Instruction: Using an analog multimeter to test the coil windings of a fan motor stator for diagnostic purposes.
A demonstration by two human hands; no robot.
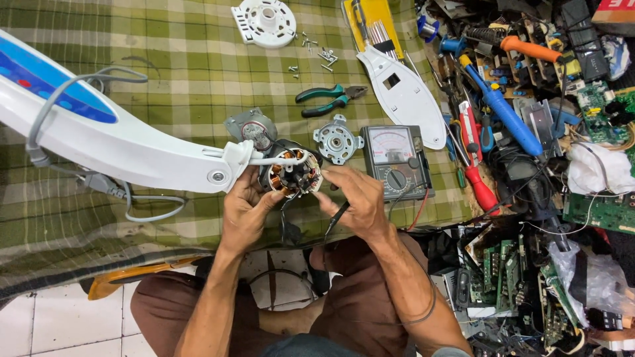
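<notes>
Green checked cloth (165,73) covers the bench, and electronic clutter of boards and tools crowds its right side. I have my left hand (246,210) cupped under the open fan motor (296,173), fingers curled round its copper windings, where it sits at the end of the white fan neck (119,149) near the bench's front edge. My right hand (354,198) is closed on a black test probe (337,217), pinching it with its tip angled away from the motor. An analogue multimeter (395,160) lies just beside that hand, with a metal end plate (337,140) and a second metal part (251,129) behind the motor. Green-handled pliers (329,99), loose screws (317,53) and a white round cover (264,22) lie further back. I judge this to be the winding check; the next move calls for a steady probe tip on a bare terminal while the motor is held from turning.
</notes>
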